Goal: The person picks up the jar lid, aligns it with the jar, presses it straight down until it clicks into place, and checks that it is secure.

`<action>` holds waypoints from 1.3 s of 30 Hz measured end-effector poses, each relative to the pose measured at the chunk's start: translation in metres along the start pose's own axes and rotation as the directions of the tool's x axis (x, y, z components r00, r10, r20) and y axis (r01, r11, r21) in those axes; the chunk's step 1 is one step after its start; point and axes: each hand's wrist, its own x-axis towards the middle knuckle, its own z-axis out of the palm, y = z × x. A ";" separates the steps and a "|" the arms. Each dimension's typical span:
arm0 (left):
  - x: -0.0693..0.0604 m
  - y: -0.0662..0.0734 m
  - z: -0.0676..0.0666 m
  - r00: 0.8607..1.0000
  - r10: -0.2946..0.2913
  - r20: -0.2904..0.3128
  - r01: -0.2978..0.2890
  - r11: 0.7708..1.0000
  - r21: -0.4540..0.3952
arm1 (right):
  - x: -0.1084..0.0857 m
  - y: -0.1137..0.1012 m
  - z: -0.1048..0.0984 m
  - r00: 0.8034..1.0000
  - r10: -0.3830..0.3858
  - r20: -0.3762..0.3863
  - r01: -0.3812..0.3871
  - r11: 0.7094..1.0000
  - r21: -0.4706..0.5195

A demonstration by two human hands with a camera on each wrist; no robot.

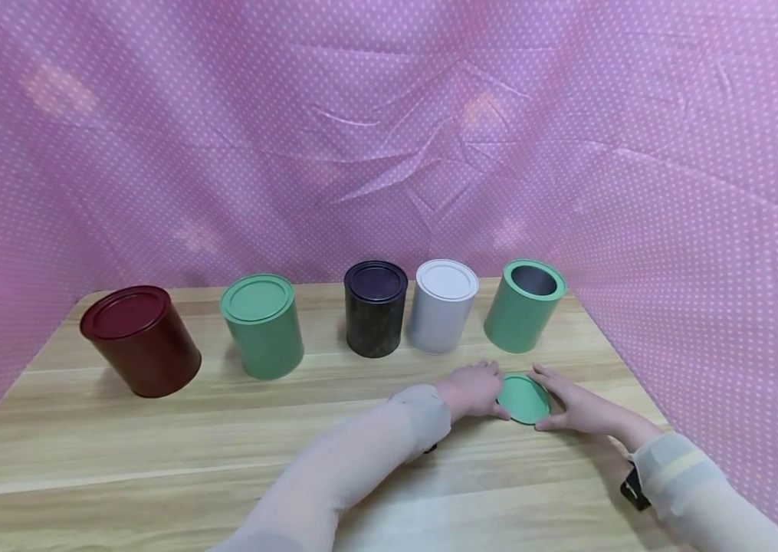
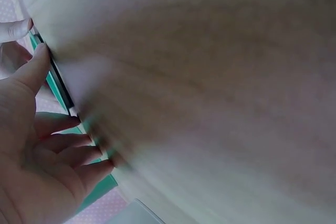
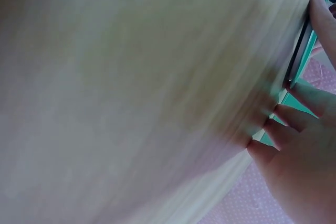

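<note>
A round green lid [image 1: 523,399] is on or just over the wooden table, between both hands at the right. My left hand [image 1: 474,391] holds its left edge, thumb toward the near side and fingertips toward the far side. On the opposite edge, my right hand [image 1: 571,402] grips in the same way. Both wrist views show the lid edge-on, with a dark strip along its underside. Just beyond the hands stands a green can [image 1: 520,318] with its top uncovered and a dark grey inside.
Left of the uncovered can stand a white can [image 1: 438,322] and a black can [image 1: 374,326], both lidded. Farther left are a lidded green can [image 1: 267,341] and a dark red can [image 1: 147,356]. A pink dotted cloth [image 1: 389,138] hangs around the table [image 1: 154,460].
</note>
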 end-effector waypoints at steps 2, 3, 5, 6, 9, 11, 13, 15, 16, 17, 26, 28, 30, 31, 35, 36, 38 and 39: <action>0.000 0.000 0.000 1.000 -0.005 -0.002 0.005 1.000 -0.010 | 0.000 0.000 0.000 1.000 0.003 -0.001 -0.003 1.000 0.001; 0.000 0.000 0.000 1.000 -0.006 -0.002 0.006 1.000 -0.016 | 0.000 0.001 0.000 1.000 0.005 -0.003 -0.005 1.000 0.002; 0.001 -0.001 0.000 1.000 -0.012 -0.006 0.012 1.000 -0.029 | 0.001 0.001 0.001 1.000 0.006 -0.008 -0.006 1.000 0.000; 0.001 -0.001 0.000 1.000 -0.016 -0.009 0.015 0.999 -0.032 | 0.001 0.001 0.001 1.000 -0.001 -0.012 0.001 1.000 -0.006; 0.002 -0.002 0.000 0.999 -0.027 -0.018 0.026 0.999 -0.026 | 0.002 0.001 0.002 1.000 -0.013 -0.026 0.012 1.000 -0.009; 0.003 -0.002 0.001 0.999 -0.033 -0.021 0.032 0.999 -0.021 | 0.001 0.000 0.002 1.000 -0.017 -0.026 0.017 1.000 -0.007; 0.003 -0.003 0.000 0.999 -0.034 -0.018 0.033 0.999 -0.022 | 0.000 -0.002 0.002 1.000 -0.014 -0.024 0.014 1.000 -0.004; 0.003 -0.003 0.000 0.999 -0.035 -0.015 0.035 0.999 -0.029 | -0.001 -0.003 0.002 0.999 -0.017 -0.029 0.017 1.000 -0.007; 0.002 -0.003 -0.001 0.999 -0.036 -0.012 0.036 0.999 -0.034 | -0.001 -0.004 0.002 0.999 -0.021 -0.034 0.021 1.000 -0.012; 0.002 -0.004 -0.002 0.999 -0.037 -0.010 0.037 0.999 -0.034 | -0.001 -0.005 0.002 0.999 -0.029 -0.040 0.028 0.999 -0.020; -0.001 -0.010 -0.008 0.999 -0.037 0.001 0.037 0.996 -0.077 | 0.001 -0.014 0.000 0.998 -0.046 -0.047 0.044 0.999 -0.031; -0.001 -0.013 -0.006 1.000 -0.028 -0.008 0.027 0.995 -0.092 | 0.002 -0.016 0.001 0.999 -0.031 -0.043 0.029 0.999 -0.029; -0.002 -0.017 -0.006 1.000 -0.018 -0.021 0.016 0.993 -0.120 | 0.003 -0.017 0.001 0.999 -0.019 -0.042 0.018 0.999 -0.033; -0.002 -0.020 -0.005 0.999 -0.013 -0.031 0.009 0.991 -0.135 | 0.004 -0.017 0.001 0.999 -0.015 -0.045 0.014 0.999 -0.037; -0.003 -0.029 -0.007 0.998 -0.003 -0.069 -0.012 0.977 -0.213 | 0.009 -0.020 -0.003 0.998 -0.017 -0.057 0.016 0.999 -0.028; -0.003 -0.031 -0.007 0.997 -0.001 -0.077 -0.017 0.973 -0.232 | 0.010 -0.021 -0.004 0.998 -0.017 -0.057 0.016 1.000 -0.016; -0.003 -0.034 -0.007 0.996 0.003 -0.090 -0.027 0.965 -0.259 | 0.012 -0.023 -0.006 0.998 -0.014 -0.056 0.015 1.000 0.004; -0.004 -0.035 -0.007 0.996 0.010 -0.094 -0.035 0.962 -0.270 | 0.012 -0.024 -0.007 0.998 -0.013 -0.053 0.013 1.000 0.011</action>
